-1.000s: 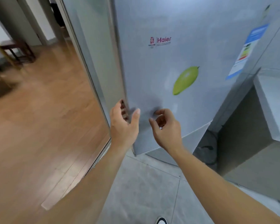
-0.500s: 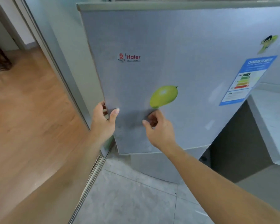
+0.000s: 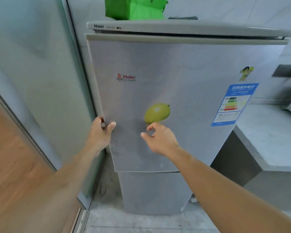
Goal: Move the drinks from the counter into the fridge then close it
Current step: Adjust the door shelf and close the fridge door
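A silver fridge stands in front of me. Its upper door [image 3: 183, 78] carries a red brand logo, a mango sticker [image 3: 157, 113] and a blue energy label [image 3: 234, 105]. The door sits almost flush with the body, a thin dark gap showing along its top. My left hand [image 3: 102, 133] grips the door's left edge, fingers behind it and thumb on the front. My right hand [image 3: 159, 139] hovers just below the mango sticker, fingers loosely curled, holding nothing. No drinks are in view.
A green bag [image 3: 134, 7] sits on top of the fridge. A pale counter [image 3: 272, 137] stands at the right, a sliding glass door [image 3: 40, 81] at the left, with wood floor [image 3: 8, 157] beyond it. The lower fridge door [image 3: 154, 192] is shut.
The fridge door has swung toward the body under my left hand, and the view has risen to show the fridge top. My right hand has come slightly off the door face.
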The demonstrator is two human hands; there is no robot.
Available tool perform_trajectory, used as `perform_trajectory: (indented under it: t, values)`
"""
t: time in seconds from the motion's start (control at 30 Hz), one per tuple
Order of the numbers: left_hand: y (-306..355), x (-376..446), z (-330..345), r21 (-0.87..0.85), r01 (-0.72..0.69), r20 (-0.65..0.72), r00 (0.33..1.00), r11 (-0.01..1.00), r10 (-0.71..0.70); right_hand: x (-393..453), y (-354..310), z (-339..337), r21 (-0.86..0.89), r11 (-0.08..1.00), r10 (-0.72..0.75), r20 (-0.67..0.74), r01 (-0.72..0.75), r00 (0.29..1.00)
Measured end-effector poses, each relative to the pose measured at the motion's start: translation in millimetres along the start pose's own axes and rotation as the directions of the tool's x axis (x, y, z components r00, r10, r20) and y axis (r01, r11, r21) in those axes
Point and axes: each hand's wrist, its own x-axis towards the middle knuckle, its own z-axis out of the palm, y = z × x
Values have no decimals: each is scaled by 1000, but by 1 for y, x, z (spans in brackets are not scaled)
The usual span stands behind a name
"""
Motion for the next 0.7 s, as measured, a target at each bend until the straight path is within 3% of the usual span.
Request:
perform_trajectory:
  t: [0.2,0.43,0.6,0.7]
  values:
    - [-13,37,11,21,-57,1,998,998,57,11,-1,1,-31,999,35,67,-33,997]
    - [-25,54,16,19,-19,11,1000,1000,19,13,0,7,-85,996,18,-27,-20,999]
    - [-29,46,19,55,58,-74,996,997,-54,11,-2,2,-30,998,61,68,-59,996]
    - [-33,34,17,60,100,-48,994,993,-98,8,3,-1,16,995,91,133,-94,987]
